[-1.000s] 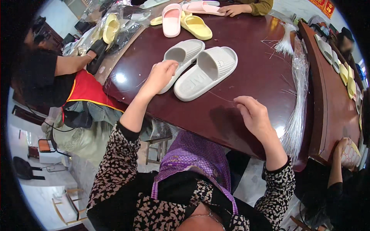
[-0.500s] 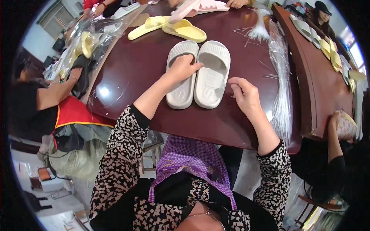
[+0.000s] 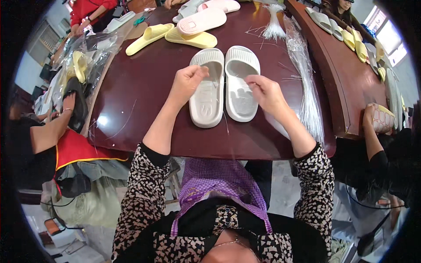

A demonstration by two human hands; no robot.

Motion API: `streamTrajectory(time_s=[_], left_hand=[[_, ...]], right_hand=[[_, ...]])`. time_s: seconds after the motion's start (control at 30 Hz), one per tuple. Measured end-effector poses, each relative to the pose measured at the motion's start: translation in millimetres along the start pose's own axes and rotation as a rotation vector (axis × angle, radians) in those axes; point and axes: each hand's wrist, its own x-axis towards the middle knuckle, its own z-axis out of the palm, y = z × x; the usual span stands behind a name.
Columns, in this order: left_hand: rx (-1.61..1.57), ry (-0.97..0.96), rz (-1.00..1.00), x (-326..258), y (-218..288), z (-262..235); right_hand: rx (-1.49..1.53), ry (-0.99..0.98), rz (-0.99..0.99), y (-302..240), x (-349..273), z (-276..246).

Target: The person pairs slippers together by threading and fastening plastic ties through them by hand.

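Two light grey slide slippers stand side by side in front of me, toes pointing away. My left hand (image 3: 189,84) is closed in a pinch at the left slipper (image 3: 206,107), by the outer end of its strap. Over the right slipper (image 3: 242,105), just behind its strap, my right hand (image 3: 265,94) is closed too, fingertips together. Anything between the fingers of either hand is too small to make out. A thin clear strand (image 3: 226,124) shows on the table near the slippers' heels.
Yellow slippers (image 3: 149,38) and a pink slipper (image 3: 201,21) lie at the back of the dark red table (image 3: 144,131). Bundled clear plastic strands (image 3: 312,105) run along its right side. Bagged slippers (image 3: 80,65) are at left. Other people work around; more slippers line a right-hand table (image 3: 337,74).
My left hand has come out from the left slipper's strap toward its outer side. My right hand has moved left over the right slipper. The pink slipper now lies across a yellow one.
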Motion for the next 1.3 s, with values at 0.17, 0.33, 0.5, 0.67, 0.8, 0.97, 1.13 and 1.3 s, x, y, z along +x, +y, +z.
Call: streamTrajectory(time_s=[0.17,0.33,0.5,0.67,0.8,0.97,1.13,1.3], left_hand=[[-0.328,0.119,-0.094,2.4,-4.7,-11.8],[-0.463,0.104,-0.118,4.1,-9.6,-12.6],[-0.667,0.158,-0.096,2.1,-10.0,-21.9],[-0.743,0.121,-0.095,2.0,-21.5,-26.9],[-0.670,0.121,-0.152,-3.4,-36.2,-39.3],[-0.577,0.225,-0.181,0.2,-53.3,-34.7],[-0.528,0.333,-0.204,3.7,-56.5,-33.5],[-0.551,0.350,-0.285,2.9,-51.9,-40.4]], right_hand=[[-0.290,-0.128,-0.240,-13.3,38.3,20.6],[-0.635,-0.332,-0.041,-8.4,60.6,51.0],[-0.737,-0.221,-0.003,-0.7,61.2,38.0],[-0.874,0.031,-0.085,1.7,49.7,-24.6],[-1.024,0.016,0.146,17.8,49.7,-88.9],[-1.271,0.174,0.374,110.0,13.4,-209.2],[-0.935,0.351,0.198,147.7,-16.6,-268.3],[-0.646,0.401,-0.002,50.7,38.3,-172.0]])
